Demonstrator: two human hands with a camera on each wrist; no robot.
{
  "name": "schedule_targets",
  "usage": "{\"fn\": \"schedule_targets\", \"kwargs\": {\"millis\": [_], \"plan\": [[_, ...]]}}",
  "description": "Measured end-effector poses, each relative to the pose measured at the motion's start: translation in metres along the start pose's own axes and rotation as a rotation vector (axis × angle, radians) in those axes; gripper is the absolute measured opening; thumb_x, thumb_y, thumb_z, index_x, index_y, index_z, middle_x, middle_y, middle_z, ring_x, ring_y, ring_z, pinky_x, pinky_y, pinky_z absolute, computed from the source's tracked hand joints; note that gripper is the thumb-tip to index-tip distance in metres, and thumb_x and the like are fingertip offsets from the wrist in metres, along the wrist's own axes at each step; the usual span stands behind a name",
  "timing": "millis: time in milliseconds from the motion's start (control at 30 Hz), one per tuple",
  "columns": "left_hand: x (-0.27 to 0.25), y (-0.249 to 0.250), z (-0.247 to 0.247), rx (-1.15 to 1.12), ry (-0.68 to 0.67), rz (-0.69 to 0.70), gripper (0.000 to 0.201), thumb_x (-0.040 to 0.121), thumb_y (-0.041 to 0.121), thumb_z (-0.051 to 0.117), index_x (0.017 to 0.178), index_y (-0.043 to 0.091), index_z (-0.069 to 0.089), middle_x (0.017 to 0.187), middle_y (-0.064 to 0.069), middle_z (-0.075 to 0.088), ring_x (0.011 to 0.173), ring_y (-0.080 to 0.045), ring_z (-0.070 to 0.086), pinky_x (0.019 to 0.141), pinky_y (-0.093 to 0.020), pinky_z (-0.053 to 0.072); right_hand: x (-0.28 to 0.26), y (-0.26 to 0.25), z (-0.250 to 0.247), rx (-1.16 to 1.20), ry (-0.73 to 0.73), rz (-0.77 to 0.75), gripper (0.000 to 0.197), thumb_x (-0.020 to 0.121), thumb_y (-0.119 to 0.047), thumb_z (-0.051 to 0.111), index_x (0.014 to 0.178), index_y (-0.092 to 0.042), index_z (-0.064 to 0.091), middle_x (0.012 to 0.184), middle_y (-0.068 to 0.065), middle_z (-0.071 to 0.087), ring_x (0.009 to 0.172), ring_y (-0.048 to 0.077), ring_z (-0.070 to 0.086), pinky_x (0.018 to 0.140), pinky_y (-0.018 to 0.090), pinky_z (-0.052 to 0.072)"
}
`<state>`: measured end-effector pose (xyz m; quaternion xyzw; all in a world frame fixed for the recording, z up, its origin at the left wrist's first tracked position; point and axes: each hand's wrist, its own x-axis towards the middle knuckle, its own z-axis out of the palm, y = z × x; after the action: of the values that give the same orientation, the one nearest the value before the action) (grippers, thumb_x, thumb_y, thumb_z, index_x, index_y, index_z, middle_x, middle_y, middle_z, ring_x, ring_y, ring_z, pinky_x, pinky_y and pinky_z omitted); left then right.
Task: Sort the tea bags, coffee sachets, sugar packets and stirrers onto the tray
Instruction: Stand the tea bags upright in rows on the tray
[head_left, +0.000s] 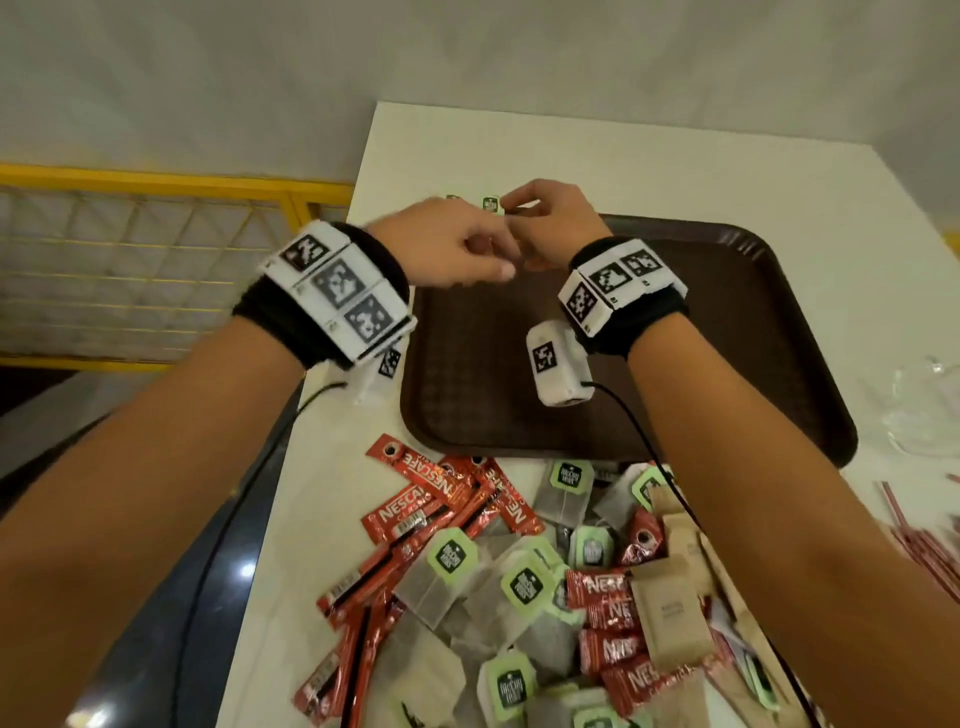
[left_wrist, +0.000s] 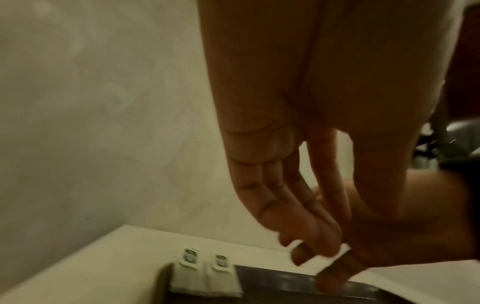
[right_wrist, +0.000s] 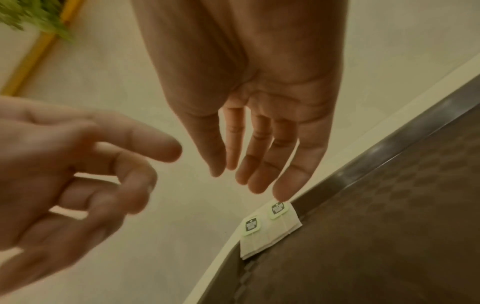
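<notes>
Two tea bags (right_wrist: 270, 228) with green tags lie side by side in the far left corner of the brown tray (head_left: 727, 322); in the head view only their tags (head_left: 491, 203) show past my hands. My right hand (right_wrist: 259, 181) hangs over them with straight fingers, one fingertip (right_wrist: 281, 197) at the right bag's tag; whether it touches is unclear. My left hand (head_left: 467, 244) is beside it, fingers loosely curled (right_wrist: 124, 164), holding nothing. In the left wrist view the tea bags (left_wrist: 205, 275) sit left of both hands.
A mixed pile lies on the white table before the tray: red coffee sachets (head_left: 431, 499), tea bags (head_left: 467, 571), brown sugar packets (head_left: 667, 613). Red-striped stirrers (head_left: 919, 540) and clear glassware (head_left: 924, 410) are at the right. A yellow railing (head_left: 156, 182) runs past the table's left edge.
</notes>
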<state>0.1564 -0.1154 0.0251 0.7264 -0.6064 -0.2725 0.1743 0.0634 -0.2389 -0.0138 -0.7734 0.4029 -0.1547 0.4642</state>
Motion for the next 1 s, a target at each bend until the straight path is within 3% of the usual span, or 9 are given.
{"fn": "schedule_targets", "kwargs": {"millis": [100,200,333,433,600,733,833,933,1000], "plan": [[-0.036,0.020,0.025,-0.014,-0.220,0.030,0.028,0.088,0.034,0.061,0.113,0.021,0.061,0.091,0.000,0.065,0.074,-0.013,0.064,0.062,-0.017,0.052,-0.044,0.002,-0.003,-0.016,-0.078,-0.025,0.021,0.089,-0.014,0.061,0.110,-0.011,0.059,0.081,-0.001,0.057,0.067,0.012,0.057,0.060,0.031,0.051],[-0.057,0.031,0.050,0.038,-0.334,0.031,0.033,0.083,0.038,0.065,0.110,0.018,0.064,0.095,-0.002,0.068,0.080,-0.023,0.067,0.064,-0.019,0.050,-0.087,0.001,-0.008,-0.136,-0.253,-0.044,0.020,0.091,-0.019,0.058,0.111,-0.014,0.058,0.083,-0.005,0.057,0.069,0.006,0.056,0.059,0.024,0.049],[-0.076,0.038,0.080,0.097,-0.490,0.056,0.040,0.075,0.042,0.073,0.109,0.022,0.064,0.096,0.007,0.067,0.086,-0.013,0.063,0.074,-0.023,0.049,-0.141,0.007,-0.013,-0.366,-0.384,-0.018,0.015,0.091,-0.028,0.059,0.103,-0.020,0.063,0.079,-0.012,0.055,0.079,0.010,0.056,0.063,0.021,0.047],[-0.085,0.040,0.095,0.177,-0.535,0.056,0.047,0.069,0.040,0.078,0.110,0.024,0.061,0.095,0.008,0.063,0.076,-0.001,0.055,0.065,-0.013,0.043,-0.170,0.016,-0.015,-0.516,-0.379,0.039,0.012,0.088,-0.029,0.062,0.097,-0.022,0.066,0.087,-0.007,0.061,0.087,0.012,0.056,0.067,0.023,0.043],[-0.095,0.037,0.109,0.269,-0.573,0.035,0.054,0.065,0.028,0.084,0.108,0.023,0.051,0.090,0.003,0.060,0.071,-0.007,0.054,0.058,-0.018,0.042,-0.196,0.029,-0.002,-0.773,-0.345,0.124,0.022,0.086,-0.019,0.060,0.107,-0.017,0.065,0.110,0.008,0.063,0.100,0.028,0.061,0.088,0.038,0.051],[-0.099,0.035,0.114,0.238,-0.551,0.031,0.049,0.068,0.024,0.082,0.108,0.020,0.054,0.082,0.005,0.059,0.067,-0.005,0.052,0.065,-0.023,0.045,-0.206,0.032,0.001,-0.893,-0.306,0.164,0.028,0.087,-0.022,0.060,0.115,-0.018,0.061,0.110,0.007,0.062,0.098,0.027,0.061,0.082,0.036,0.050],[-0.098,0.032,0.114,0.195,-0.543,0.014,0.043,0.072,0.022,0.079,0.109,0.017,0.057,0.075,0.010,0.056,0.066,-0.003,0.052,0.062,-0.017,0.045,-0.210,0.030,0.002,-0.915,-0.272,0.172,0.028,0.085,-0.034,0.064,0.110,-0.021,0.063,0.104,0.004,0.063,0.094,0.025,0.062,0.072,0.032,0.046],[-0.098,0.029,0.113,0.132,-0.539,0.004,0.036,0.074,0.022,0.078,0.103,0.017,0.058,0.071,0.011,0.059,0.064,-0.004,0.054,0.072,-0.028,0.049,-0.209,0.029,0.005,-0.926,-0.261,0.180,0.031,0.082,-0.037,0.068,0.107,-0.018,0.061,0.101,0.003,0.061,0.094,0.025,0.062,0.071,0.032,0.045],[-0.100,0.029,0.111,0.114,-0.544,0.004,0.035,0.074,0.021,0.077,0.103,0.020,0.057,0.077,0.008,0.061,0.065,-0.006,0.055,0.073,-0.030,0.050,-0.208,0.028,0.008,-0.943,-0.257,0.178,0.030,0.082,-0.032,0.068,0.106,-0.016,0.060,0.101,0.004,0.060,0.094,0.025,0.062,0.072,0.033,0.047]]}}
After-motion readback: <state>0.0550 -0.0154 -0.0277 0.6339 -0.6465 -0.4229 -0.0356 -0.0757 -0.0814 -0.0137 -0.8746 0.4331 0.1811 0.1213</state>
